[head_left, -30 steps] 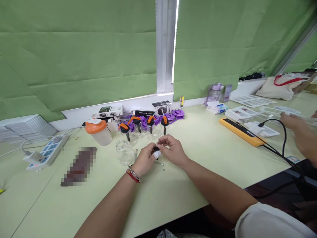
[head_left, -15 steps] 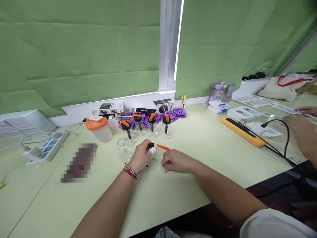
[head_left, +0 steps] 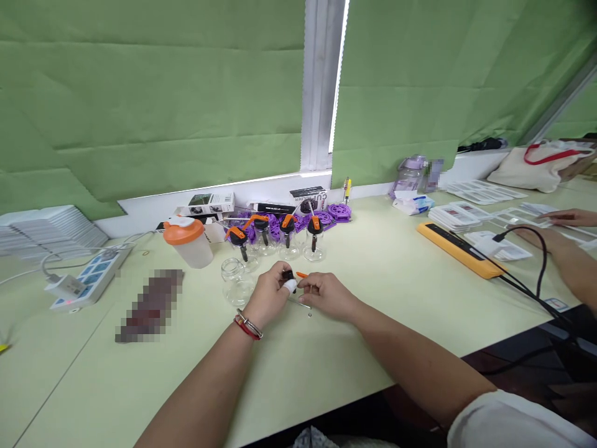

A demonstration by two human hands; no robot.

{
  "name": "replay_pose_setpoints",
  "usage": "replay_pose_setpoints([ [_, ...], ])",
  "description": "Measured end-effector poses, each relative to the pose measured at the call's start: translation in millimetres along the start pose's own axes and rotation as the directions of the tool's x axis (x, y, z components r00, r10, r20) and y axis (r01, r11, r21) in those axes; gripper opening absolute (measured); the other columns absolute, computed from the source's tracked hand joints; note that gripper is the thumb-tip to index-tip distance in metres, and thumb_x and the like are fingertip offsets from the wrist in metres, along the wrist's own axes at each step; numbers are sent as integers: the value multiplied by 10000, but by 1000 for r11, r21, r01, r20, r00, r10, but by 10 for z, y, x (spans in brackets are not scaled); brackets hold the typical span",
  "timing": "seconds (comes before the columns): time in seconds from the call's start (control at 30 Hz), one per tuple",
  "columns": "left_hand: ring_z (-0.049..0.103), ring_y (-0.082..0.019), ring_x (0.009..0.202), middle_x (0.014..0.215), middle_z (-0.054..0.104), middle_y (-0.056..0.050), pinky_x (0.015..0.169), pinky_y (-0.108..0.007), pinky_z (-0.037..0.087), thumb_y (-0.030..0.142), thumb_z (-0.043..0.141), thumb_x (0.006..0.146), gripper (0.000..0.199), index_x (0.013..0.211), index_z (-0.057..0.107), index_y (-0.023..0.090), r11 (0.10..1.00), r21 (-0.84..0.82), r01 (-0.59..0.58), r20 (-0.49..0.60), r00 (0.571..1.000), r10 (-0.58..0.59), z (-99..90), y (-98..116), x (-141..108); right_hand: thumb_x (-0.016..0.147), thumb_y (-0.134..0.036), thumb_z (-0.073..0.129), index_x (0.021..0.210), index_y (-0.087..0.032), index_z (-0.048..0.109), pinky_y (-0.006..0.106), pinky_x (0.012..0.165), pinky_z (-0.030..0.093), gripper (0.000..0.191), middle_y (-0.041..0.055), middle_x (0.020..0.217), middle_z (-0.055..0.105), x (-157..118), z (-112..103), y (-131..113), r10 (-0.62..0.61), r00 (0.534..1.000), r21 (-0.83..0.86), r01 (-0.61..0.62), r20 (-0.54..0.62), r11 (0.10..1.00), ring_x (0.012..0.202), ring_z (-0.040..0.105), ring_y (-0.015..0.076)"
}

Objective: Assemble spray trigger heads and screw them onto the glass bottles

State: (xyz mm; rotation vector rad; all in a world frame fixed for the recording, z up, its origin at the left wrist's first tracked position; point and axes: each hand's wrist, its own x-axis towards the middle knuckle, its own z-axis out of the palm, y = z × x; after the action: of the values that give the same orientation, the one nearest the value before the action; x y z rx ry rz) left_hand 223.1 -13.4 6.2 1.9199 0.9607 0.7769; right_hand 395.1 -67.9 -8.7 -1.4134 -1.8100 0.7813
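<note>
My left hand (head_left: 272,291), with white wrapping on its thumb, is closed round a small black part (head_left: 288,274). Close to its right, my right hand (head_left: 329,295) has its fingers bent near the black part; whatever is between its fingertips is too small to make out. A thin metal rod (head_left: 301,303) shows between the hands, with a small shiny piece (head_left: 310,315) below the right fingers. An orange strip (head_left: 301,275) lies just behind the right fingertips. An open glass jar (head_left: 237,285) stands left of my left hand.
Behind stand several glass jars with black and orange tops (head_left: 314,239), before purple spools (head_left: 339,213). At left are an orange-lidded cup (head_left: 189,244) and a white power strip (head_left: 96,274); at right, a yellow power strip (head_left: 459,250), card stacks and another person's hands (head_left: 543,239).
My right hand has moved up and closer to my left hand, covering part of the orange strip. The other person's hands at the right have shifted.
</note>
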Motion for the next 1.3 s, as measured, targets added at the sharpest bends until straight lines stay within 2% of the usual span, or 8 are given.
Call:
replay_pose_setpoints([
  [0.23, 528, -137, 654, 726, 590, 7, 598, -247, 411, 214, 489, 760, 88, 843, 516, 200, 996, 90, -14, 27, 1000, 12, 26, 65, -23, 769, -271, 587, 805, -172, 656, 211, 531, 358, 127, -13, 657, 605, 34, 109, -52, 15, 995, 82, -7, -102, 997, 566, 486, 104],
  [0.33, 549, -149, 611, 719, 613, -12, 559, -253, 405, 258, 496, 771, 172, 913, 567, 194, 991, 137, 9, 27, 1000, -13, -167, 153, -32, 770, -282, 571, 815, -167, 639, 212, 528, 355, 142, -11, 664, 596, 53, 81, -16, 53, 990, 88, -41, -128, 995, 554, 474, 100],
  [0.4, 576, -163, 607, 693, 617, -18, 564, -262, 411, 247, 466, 782, 211, 956, 572, 191, 978, 203, 46, -68, 997, -32, -358, 236, -73, 769, -311, 570, 830, -170, 631, 215, 524, 352, 165, -15, 651, 577, 64, 30, 23, 91, 983, 93, -76, -161, 993, 549, 465, 101],
  [0.57, 587, -226, 651, 690, 626, -74, 571, -299, 380, 241, 425, 788, 190, 736, 603, 200, 711, 687, 148, -70, 988, -138, -632, 365, -299, 771, -377, 562, 821, -185, 623, 223, 481, 314, 207, -27, 584, 526, 65, -83, 108, 210, 962, 19, -210, -173, 978, 507, 439, 110],
  [0.63, 589, -254, 645, 718, 635, -104, 550, -311, 370, 293, 441, 790, 209, 686, 594, 196, 589, 784, 197, -46, 964, -262, -592, 349, -382, 770, -347, 565, 812, -192, 635, 228, 491, 315, 175, -7, 631, 573, 63, -84, 122, 220, 962, -82, -235, -159, 969, 537, 474, 122],
  [0.73, 607, -281, 671, 782, 649, -139, 549, -319, 380, 353, 478, 778, 216, 739, 608, 184, 517, 829, 212, -18, 935, -355, -458, 293, -445, 762, -282, 575, 783, -199, 650, 238, 511, 301, 114, 22, 703, 623, 67, -42, 113, 194, 974, -260, -219, -119, 940, 605, 520, 143],
  [1.0, 618, -289, 698, 789, 645, -138, 545, -312, 377, 413, 511, 763, 273, 884, 559, 173, 551, 818, 167, 12, 952, -307, -273, 148, -409, 806, -212, 515, 641, -189, 614, 265, 521, 255, 194, 52, 718, 624, 76, 60, 80, 88, 994, -536, -111, -69, 837, 658, 540, 170],
  [1.3, 578, -221, 662, 777, 619, -94, 519, -276, 336, 396, 512, 752, 213, 737, 520, 184, 710, 673, 209, 5, 958, -286, -362, -46, -361, 847, -287, 526, 680, -189, 665, 265, 582, 332, 239, 56, 831, 621, 85, 5, 95, 96, 993, -517, -119, -71, 848, 728, 572, 168],
])
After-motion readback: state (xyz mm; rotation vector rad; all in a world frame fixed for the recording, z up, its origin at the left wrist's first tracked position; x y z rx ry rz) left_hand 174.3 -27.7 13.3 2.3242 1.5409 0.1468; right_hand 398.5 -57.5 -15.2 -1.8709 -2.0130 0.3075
